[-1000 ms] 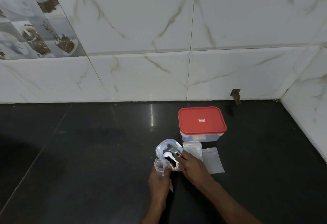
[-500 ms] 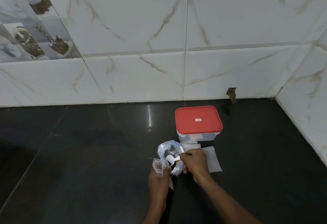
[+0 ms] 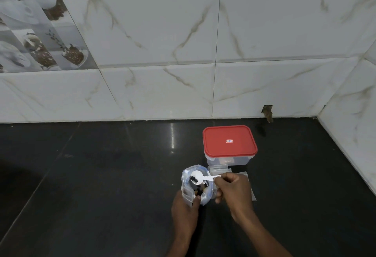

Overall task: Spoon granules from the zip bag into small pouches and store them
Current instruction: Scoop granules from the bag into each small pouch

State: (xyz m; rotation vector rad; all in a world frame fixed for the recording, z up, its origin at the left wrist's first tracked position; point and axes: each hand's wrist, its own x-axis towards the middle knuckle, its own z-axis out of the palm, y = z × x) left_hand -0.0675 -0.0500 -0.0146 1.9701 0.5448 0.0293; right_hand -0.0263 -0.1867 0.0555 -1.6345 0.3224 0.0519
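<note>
Right hand (image 3: 234,191) grip pinches the spoon (image 3: 198,177) handle, bowl level over the open zip bag (image 3: 186,177), probably so the granules (image 3: 193,180) stay put. Left hand (image 3: 185,210) grip clamps a small pouch (image 3: 187,194) at the bag's near edge, seemingly ready for filling.

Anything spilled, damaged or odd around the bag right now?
No spill shows on the dark counter, though its colour could hide some. The white spoon, pinched by the right hand, carries only a few granules over the zip bag. The one damaged spot is a chipped hole in the wall tile behind the red-lidded container.
</note>
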